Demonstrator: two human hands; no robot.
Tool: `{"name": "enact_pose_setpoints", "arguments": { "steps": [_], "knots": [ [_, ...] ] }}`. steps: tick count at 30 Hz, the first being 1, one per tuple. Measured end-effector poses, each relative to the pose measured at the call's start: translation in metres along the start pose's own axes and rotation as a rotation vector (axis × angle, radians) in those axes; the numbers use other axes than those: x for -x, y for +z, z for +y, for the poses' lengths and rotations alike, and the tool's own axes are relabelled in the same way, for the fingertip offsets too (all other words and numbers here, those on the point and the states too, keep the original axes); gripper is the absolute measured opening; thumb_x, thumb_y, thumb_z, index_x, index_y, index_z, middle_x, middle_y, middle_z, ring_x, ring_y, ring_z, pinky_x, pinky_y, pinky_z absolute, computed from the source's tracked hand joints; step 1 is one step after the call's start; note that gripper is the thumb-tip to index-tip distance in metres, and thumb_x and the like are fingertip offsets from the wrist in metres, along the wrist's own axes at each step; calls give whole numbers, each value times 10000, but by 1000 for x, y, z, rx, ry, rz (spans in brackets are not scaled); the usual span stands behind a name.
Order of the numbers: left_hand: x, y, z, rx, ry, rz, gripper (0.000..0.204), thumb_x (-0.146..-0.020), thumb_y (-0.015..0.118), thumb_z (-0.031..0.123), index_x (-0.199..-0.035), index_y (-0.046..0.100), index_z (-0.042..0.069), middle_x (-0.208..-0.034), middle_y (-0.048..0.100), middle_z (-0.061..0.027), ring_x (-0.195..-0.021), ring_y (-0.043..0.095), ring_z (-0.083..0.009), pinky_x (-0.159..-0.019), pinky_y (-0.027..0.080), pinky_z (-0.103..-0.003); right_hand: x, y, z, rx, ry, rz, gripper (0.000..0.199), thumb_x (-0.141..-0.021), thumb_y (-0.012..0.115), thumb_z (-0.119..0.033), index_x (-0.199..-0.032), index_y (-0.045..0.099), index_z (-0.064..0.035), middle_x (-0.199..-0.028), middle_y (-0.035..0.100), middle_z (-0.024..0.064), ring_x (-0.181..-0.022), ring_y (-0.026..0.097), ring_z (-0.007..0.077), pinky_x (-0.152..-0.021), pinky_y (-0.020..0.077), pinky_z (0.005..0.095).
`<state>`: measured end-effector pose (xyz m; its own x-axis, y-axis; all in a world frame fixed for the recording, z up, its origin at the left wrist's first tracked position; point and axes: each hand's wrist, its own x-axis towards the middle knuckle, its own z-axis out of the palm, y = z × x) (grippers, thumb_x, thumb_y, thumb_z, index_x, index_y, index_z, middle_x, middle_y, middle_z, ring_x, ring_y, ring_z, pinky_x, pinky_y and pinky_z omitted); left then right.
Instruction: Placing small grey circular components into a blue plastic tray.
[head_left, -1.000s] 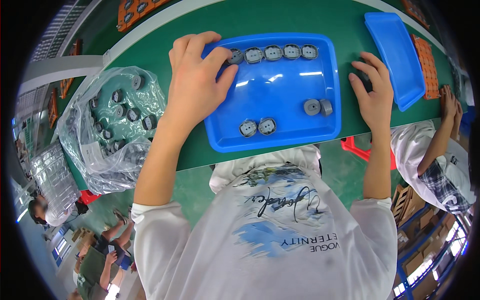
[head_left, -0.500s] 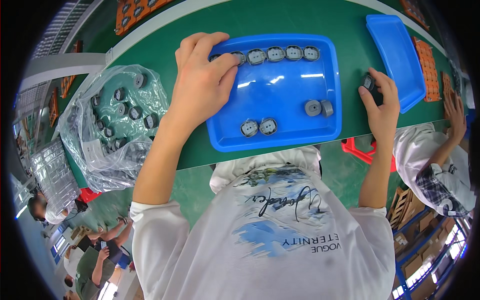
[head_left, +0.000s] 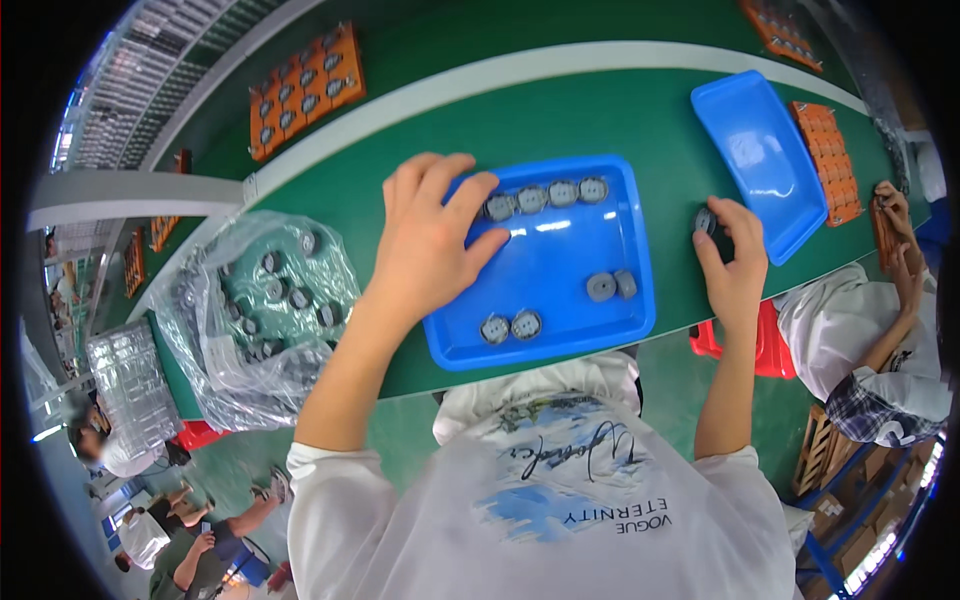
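The left hand [head_left: 430, 235] is over the far left corner of the blue tray [head_left: 560, 262]. Its thumb and pointing finger are apart, but its other fingertips are hidden, so one cannot tell if they have hold of anything. Near it, four round parts [head_left: 563, 192] show in a row along the far side of the tray. Two more parts sit at the near left and two at the right. The right hand [head_left: 735, 255] is over the green table [head_left: 620, 110], with its fingers bent around a dark part [head_left: 705, 218]. Beside that hand is an empty tray [head_left: 760, 150]. Loose parts lie in a clear bag [head_left: 250, 378] on the left.
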<state>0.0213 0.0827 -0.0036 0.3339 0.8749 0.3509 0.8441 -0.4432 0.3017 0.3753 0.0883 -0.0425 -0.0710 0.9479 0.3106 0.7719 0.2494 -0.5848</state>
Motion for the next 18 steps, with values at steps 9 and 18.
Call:
{"name": "enact_pose_setpoints", "arguments": {
  "steps": [9,18],
  "knots": [
    [-4,-7,-7,136,-62,66,449,-726,828,111,-1145,676,55,-1162,647,-104,-1143,559,-326,-996,436,-442,-2,-3,-8,-50,-48,-5,448,-768,724,-4,-1212,664,-23,-1229,629,152,-1140,598,334,-1010,462,397],
    [30,-22,-57,504,-577,473,109,-868,731,112,-918,726,16,-873,704,-132,-807,675,-229,-760,529,-332,-1,3,-8,-26,-123,18,241,-791,720,23,-1021,652,-7,-1163,660,143,-1096,621,315,-966,483,373]
  ]
}}
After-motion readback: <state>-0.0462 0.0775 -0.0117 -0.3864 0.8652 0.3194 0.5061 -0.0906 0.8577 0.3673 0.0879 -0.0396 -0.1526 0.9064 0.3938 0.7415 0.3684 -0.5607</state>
